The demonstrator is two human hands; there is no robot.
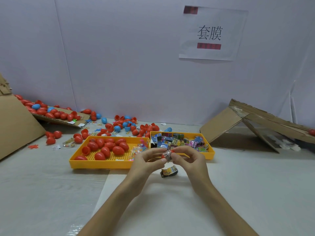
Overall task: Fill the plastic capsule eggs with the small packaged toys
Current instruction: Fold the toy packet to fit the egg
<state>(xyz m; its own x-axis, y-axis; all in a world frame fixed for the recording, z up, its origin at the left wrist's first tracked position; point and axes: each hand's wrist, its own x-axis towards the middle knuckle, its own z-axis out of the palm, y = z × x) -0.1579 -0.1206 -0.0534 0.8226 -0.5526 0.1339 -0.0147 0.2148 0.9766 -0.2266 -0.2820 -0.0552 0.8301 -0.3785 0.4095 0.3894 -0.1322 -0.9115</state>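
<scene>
Two hands: the left hand (146, 160) and right hand (190, 159) meet fingertip to fingertip low over the counter (51, 184), just in front of the trays.
Left hand grip: thumb and curled fingers pinch a red capsule egg (163, 156).
Right hand grip: curled fingertips pinch the toy packet (168, 155) pressed against that egg.
Held egg: glossy red plastic, mostly hidden by packet and fingers; whole or half, I cannot tell.
Held packet: small, crinkled shiny film with dark and pale print.
Spare packet (168, 172): lying on the counter just below the hands, touching neither.
Left tray (102, 165): yellow with a perforated floor, holding red eggs (109, 147) and, at its right end, clear bags (138, 149) of colourful bits.
Right tray (211, 151): yellow, just beside the left one, heaped with printed packets (179, 142).
Loose eggs (127, 125): red and a few blue, wholes and halves, scattered behind the trays.
Counter: covered in pale sheeting.
Cardboard: a slab (15, 125) at the left, a folded sheet (238, 123) tented at the right.
Wall: pale panels bearing a paper sign (211, 33) with two printed characters.
</scene>
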